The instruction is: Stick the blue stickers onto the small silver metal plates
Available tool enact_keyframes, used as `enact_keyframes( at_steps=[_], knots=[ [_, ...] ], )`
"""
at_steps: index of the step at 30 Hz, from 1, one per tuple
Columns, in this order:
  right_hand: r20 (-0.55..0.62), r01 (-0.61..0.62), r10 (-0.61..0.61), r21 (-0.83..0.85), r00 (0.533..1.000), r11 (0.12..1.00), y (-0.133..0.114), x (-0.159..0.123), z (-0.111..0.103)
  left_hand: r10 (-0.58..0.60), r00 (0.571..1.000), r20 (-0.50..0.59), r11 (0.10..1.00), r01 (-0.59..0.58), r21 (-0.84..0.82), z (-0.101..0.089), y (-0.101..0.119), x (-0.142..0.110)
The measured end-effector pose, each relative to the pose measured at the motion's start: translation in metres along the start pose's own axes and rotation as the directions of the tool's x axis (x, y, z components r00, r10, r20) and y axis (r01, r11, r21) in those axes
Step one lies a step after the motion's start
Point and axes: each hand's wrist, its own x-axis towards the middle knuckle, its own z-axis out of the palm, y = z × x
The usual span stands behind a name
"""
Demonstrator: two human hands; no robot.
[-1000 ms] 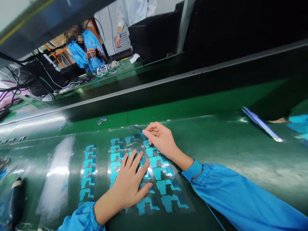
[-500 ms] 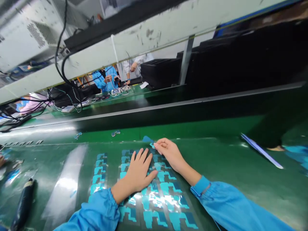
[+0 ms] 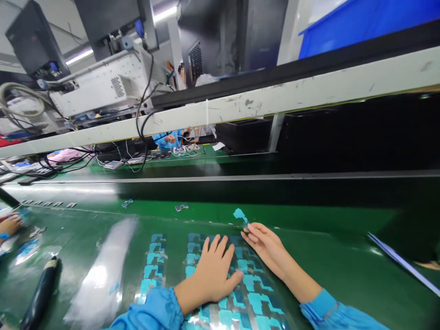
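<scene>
Right hand (image 3: 266, 250) pinches, left hand (image 3: 211, 275) lies flat

From the head view we find the right hand's grip clenched in a fine pinch on a cyan die-cut piece (image 3: 239, 214), most of which stands out beyond the fingertips. The piece's long axis runs up and to the left from the fingers, towards the far side of the green tabletop (image 3: 330, 243), and the right hand is clearly the nearer one to it. The left hand's grip is released: its fingers are spread and its palm lies flat on the clear backing sheet (image 3: 213, 316), which carries rows of matching cyan pieces. Beside that sheet sits a narrower strip of cyan pieces (image 3: 153, 266), and further left lie a clear film (image 3: 99, 275) streaked with glare and a black pen-like tool (image 3: 43, 286). Two small loose pieces (image 3: 182, 207) rest towards the far edge. At the left edge of the view a co-worker's hand (image 3: 10, 225) works apart from ours. Against the earlier frame, the pinched piece sits a little further off the sheet, over bare green, and our view has tipped upward, bringing in more of the machinery overhead
</scene>
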Motion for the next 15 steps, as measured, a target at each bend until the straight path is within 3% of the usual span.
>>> enact_keyframes(
  at_steps=[15],
  knots=[
    [-0.126,0.005,0.001,0.047,0.992,0.999,-0.015,-0.013,-0.010,0.026,0.999,-0.037,0.996,-0.029,-0.079,-0.003,-0.001,-0.007]
  ],
)
